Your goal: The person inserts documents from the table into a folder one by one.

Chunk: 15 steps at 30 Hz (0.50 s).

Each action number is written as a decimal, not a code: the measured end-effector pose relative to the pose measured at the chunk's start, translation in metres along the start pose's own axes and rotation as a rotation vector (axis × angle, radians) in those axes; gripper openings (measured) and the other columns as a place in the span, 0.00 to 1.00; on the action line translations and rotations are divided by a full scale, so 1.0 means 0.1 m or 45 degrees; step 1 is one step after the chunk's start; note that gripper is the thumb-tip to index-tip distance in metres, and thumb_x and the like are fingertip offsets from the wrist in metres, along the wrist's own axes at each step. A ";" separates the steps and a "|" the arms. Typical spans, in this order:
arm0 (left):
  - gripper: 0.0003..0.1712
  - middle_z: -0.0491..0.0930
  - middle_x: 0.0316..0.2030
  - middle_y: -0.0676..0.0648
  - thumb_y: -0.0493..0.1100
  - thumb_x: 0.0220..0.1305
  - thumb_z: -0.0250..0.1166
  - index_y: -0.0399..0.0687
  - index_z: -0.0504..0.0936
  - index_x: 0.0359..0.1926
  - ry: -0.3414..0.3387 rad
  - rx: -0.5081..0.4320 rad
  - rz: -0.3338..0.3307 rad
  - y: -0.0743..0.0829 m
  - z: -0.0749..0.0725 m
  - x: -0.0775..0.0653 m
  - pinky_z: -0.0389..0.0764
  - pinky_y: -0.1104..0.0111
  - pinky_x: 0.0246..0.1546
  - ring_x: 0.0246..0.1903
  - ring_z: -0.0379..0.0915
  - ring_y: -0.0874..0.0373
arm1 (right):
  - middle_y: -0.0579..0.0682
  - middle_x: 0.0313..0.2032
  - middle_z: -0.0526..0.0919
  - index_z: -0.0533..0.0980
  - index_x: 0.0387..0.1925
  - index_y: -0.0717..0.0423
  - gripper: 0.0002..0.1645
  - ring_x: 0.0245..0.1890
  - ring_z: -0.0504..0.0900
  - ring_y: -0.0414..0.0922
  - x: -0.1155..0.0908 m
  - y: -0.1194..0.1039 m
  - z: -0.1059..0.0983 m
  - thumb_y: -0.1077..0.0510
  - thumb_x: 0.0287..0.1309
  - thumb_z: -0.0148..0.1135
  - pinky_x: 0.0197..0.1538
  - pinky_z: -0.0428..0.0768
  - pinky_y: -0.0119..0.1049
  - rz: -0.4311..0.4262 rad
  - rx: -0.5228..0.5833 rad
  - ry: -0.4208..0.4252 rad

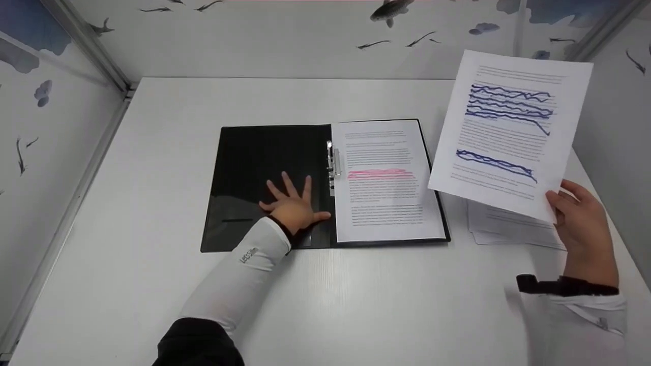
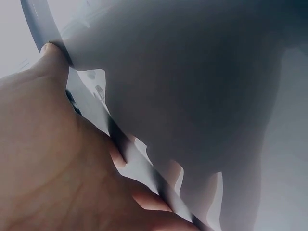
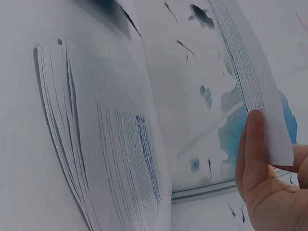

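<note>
A black clip folder [image 1: 264, 152] lies spread out on the white table. My left hand [image 1: 294, 211] rests palm down on its left cover, fingers straight and splayed; the palm fills the left side of the left wrist view. On the folder's right side sits a printed page [image 1: 381, 203] with pink highlighting, beside the metal clip [image 1: 330, 162]. My right hand [image 1: 582, 218] pinches the lower right corner of a printed sheet [image 1: 501, 132] with blue scribbles, held raised above the table. In the right wrist view the thumb and fingers grip this sheet [image 3: 276, 139] at its edge.
Below the raised sheet, a stack of papers [image 1: 508, 229] lies right of the folder, partly hidden. The right wrist view shows blue marks on the stack's top page [image 3: 120, 159]. White panels with fish prints [image 1: 285, 40] border the table [image 1: 356, 305] at the back and sides.
</note>
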<state>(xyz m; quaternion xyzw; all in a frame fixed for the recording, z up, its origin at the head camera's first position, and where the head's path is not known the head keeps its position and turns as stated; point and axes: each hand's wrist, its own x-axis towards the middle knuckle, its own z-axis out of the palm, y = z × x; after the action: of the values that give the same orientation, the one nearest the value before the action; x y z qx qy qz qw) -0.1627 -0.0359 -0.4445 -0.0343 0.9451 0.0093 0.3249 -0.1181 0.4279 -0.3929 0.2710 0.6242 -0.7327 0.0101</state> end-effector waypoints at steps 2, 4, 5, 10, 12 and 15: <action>0.60 0.16 0.72 0.33 0.81 0.54 0.45 0.67 0.24 0.75 0.004 0.006 0.003 0.00 0.00 0.00 0.58 0.33 0.61 0.70 0.18 0.25 | 0.39 0.42 0.74 0.47 0.76 0.49 0.54 0.37 0.80 0.31 0.00 0.03 0.06 0.57 0.56 0.68 0.38 0.79 0.23 0.003 -0.044 -0.045; 0.60 0.16 0.72 0.33 0.81 0.54 0.45 0.67 0.24 0.75 0.005 0.005 0.005 0.00 -0.01 0.00 0.58 0.33 0.61 0.70 0.18 0.25 | 0.39 0.42 0.74 0.47 0.76 0.51 0.52 0.36 0.80 0.31 -0.01 0.06 0.13 0.56 0.58 0.67 0.38 0.79 0.22 0.002 -0.104 -0.074; 0.60 0.16 0.72 0.33 0.81 0.54 0.46 0.67 0.24 0.75 0.005 0.003 0.006 0.00 -0.01 0.00 0.58 0.33 0.61 0.70 0.18 0.25 | 0.39 0.42 0.74 0.48 0.76 0.52 0.51 0.35 0.80 0.31 -0.01 0.07 0.16 0.55 0.59 0.66 0.38 0.79 0.22 0.000 -0.145 -0.086; 0.60 0.16 0.72 0.33 0.81 0.55 0.46 0.67 0.24 0.75 0.009 -0.009 0.008 0.00 -0.01 0.01 0.58 0.33 0.60 0.70 0.18 0.25 | 0.37 0.41 0.74 0.47 0.75 0.59 0.49 0.35 0.81 0.30 0.01 0.15 0.35 0.54 0.61 0.64 0.39 0.80 0.22 -0.025 -0.255 -0.202; 0.60 0.16 0.72 0.33 0.81 0.55 0.47 0.67 0.25 0.75 0.010 -0.012 0.007 0.00 -0.01 0.01 0.58 0.33 0.60 0.70 0.19 0.25 | 0.36 0.41 0.75 0.46 0.75 0.61 0.49 0.36 0.82 0.30 0.02 0.18 0.41 0.55 0.62 0.63 0.40 0.80 0.22 -0.029 -0.283 -0.247; 0.60 0.16 0.72 0.33 0.81 0.55 0.47 0.67 0.25 0.75 0.005 -0.006 0.005 0.00 0.00 0.02 0.59 0.33 0.60 0.70 0.19 0.25 | 0.36 0.41 0.75 0.47 0.74 0.64 0.46 0.36 0.81 0.30 0.02 0.24 0.51 0.55 0.64 0.60 0.41 0.80 0.22 -0.035 -0.387 -0.291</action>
<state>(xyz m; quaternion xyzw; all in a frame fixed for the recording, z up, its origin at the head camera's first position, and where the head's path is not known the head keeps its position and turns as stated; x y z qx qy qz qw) -0.1643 -0.0364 -0.4452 -0.0334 0.9457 0.0120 0.3232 -0.1314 0.3765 -0.4117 0.1730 0.7261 -0.6561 0.1116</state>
